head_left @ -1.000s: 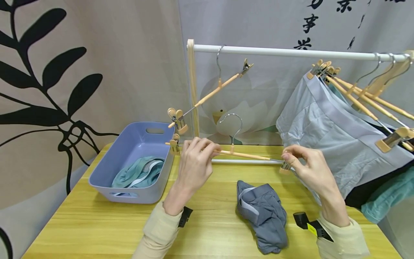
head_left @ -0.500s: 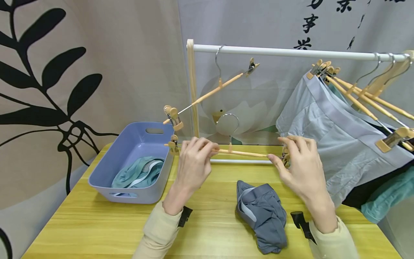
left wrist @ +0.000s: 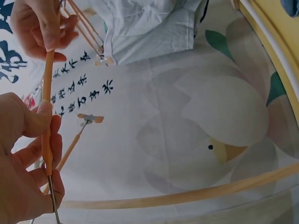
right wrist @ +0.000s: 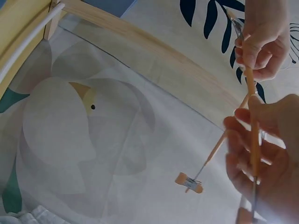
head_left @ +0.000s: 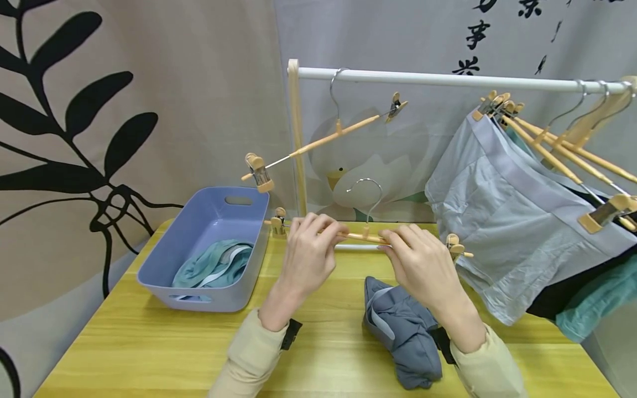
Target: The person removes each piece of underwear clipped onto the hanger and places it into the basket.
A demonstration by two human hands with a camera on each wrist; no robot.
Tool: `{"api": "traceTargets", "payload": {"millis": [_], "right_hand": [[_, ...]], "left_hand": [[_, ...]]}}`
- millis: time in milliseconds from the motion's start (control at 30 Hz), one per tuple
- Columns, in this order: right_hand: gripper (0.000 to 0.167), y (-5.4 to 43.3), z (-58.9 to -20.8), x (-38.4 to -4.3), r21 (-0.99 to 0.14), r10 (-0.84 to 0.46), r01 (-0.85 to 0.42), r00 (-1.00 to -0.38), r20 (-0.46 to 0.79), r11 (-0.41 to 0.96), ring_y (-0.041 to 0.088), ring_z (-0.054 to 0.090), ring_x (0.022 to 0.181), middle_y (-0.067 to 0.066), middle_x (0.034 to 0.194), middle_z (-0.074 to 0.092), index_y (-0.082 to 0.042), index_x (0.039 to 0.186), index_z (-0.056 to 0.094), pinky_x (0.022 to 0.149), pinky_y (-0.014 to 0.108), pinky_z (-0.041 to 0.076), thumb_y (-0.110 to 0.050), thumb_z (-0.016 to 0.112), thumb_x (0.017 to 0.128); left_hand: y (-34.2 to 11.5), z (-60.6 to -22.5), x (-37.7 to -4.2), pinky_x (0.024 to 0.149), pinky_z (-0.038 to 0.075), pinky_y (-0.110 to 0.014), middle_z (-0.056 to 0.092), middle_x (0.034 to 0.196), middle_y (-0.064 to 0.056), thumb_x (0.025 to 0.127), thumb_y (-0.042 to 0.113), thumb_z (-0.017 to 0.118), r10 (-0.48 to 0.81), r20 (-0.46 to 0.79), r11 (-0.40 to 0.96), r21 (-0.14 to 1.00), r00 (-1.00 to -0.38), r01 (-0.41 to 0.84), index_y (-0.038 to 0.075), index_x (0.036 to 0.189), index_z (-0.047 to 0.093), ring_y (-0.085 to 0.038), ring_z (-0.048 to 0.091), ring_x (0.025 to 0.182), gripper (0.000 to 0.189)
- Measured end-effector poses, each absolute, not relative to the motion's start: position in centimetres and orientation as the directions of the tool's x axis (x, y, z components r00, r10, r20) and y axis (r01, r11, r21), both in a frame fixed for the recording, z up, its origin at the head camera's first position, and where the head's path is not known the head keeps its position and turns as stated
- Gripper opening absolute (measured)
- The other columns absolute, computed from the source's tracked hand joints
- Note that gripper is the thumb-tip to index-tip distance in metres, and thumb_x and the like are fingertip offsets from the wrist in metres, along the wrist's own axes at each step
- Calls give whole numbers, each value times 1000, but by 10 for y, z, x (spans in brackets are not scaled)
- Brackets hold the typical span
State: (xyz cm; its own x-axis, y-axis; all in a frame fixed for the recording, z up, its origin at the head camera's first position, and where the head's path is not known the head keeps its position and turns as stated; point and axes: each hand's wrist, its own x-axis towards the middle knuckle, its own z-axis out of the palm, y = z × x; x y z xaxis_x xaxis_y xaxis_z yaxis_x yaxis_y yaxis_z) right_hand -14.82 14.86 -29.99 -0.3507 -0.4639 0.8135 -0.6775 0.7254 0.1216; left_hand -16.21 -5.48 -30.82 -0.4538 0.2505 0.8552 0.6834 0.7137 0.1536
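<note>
Over the table, both hands hold a wooden clip hanger about level, its metal hook upward. My left hand pinches the bar left of the hook, and my right hand pinches it just right of the hook. In the left wrist view, the left thumb and fingers close round the wooden bar. The right wrist view shows the right hand gripping it likewise. One clip sits beyond the left hand, another clip beyond the right. Below lies a crumpled dark grey garment, partly behind the right wrist.
A blue-purple basket with a teal garment stands at left. Behind is a rack with a white rail. A bare clip hanger hangs at its left; light grey shorts and other garments hang at right.
My right hand let go of the right clip and moved left along the bar to beside the hook. The hanger shifted slightly right. The bare hanger on the rail turned a little.
</note>
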Motion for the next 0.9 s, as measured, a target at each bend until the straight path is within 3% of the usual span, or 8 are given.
{"api": "traceTargets", "payload": {"millis": [100, 400, 600, 733, 800, 900], "right_hand": [[12, 151, -301, -150, 110, -462, -685, -354, 813, 720, 20, 54, 64, 4, 76, 62, -4, 92, 69, 54, 31, 45, -6, 68, 81], [6, 157, -303, -154, 91, -447, -687, -359, 819, 720, 17, 51, 58, 2, 69, 58, -6, 87, 69, 46, 28, 39, -8, 63, 85], [5, 161, -303, -155, 84, -433, -671, -372, 821, 736, 17, 52, 59, 3, 69, 59, -5, 86, 69, 47, 29, 41, -5, 68, 81], [11, 165, -302, -157, 71, -416, -661, -381, 826, 747, 15, 48, 58, 2, 68, 58, -5, 87, 69, 46, 27, 39, 0, 70, 77], [12, 166, -302, -157, 69, -410, -657, -382, 828, 751, 15, 46, 57, 2, 68, 57, -5, 87, 69, 46, 27, 38, 1, 70, 77], [11, 169, -301, -158, 72, -408, -651, -380, 830, 755, 15, 46, 57, 2, 67, 56, -4, 87, 68, 45, 27, 37, 0, 70, 77]], "left_hand": [[-54, -308, -162, 73, 41, -33, 67, 82, 0, 84, 9, 68, 250, 855, 709, 158, -454, 687, 13, 85, 71, -17, 55, 75, 5], [-48, -311, -162, 78, 45, -35, 65, 94, -4, 86, 13, 67, 274, 868, 695, 120, -415, 709, 11, 89, 70, -22, 56, 90, 5], [-41, -315, -158, 84, 46, -35, 63, 99, -6, 86, 8, 67, 303, 901, 681, 24, -312, 732, 11, 89, 71, -25, 53, 96, 6], [-30, -325, -156, 80, 47, -30, 63, 98, -6, 84, 5, 67, 346, 909, 636, -46, -232, 770, 11, 90, 70, -23, 53, 93, 9], [-22, -333, -156, 78, 48, -27, 63, 99, -5, 83, 7, 68, 393, 887, 608, -55, -241, 792, 12, 93, 69, -21, 54, 93, 10], [-8, -348, -155, 81, 49, -24, 62, 104, -2, 84, 16, 70, 502, 795, 585, -21, -341, 811, 14, 101, 67, -18, 55, 96, 17]]}}
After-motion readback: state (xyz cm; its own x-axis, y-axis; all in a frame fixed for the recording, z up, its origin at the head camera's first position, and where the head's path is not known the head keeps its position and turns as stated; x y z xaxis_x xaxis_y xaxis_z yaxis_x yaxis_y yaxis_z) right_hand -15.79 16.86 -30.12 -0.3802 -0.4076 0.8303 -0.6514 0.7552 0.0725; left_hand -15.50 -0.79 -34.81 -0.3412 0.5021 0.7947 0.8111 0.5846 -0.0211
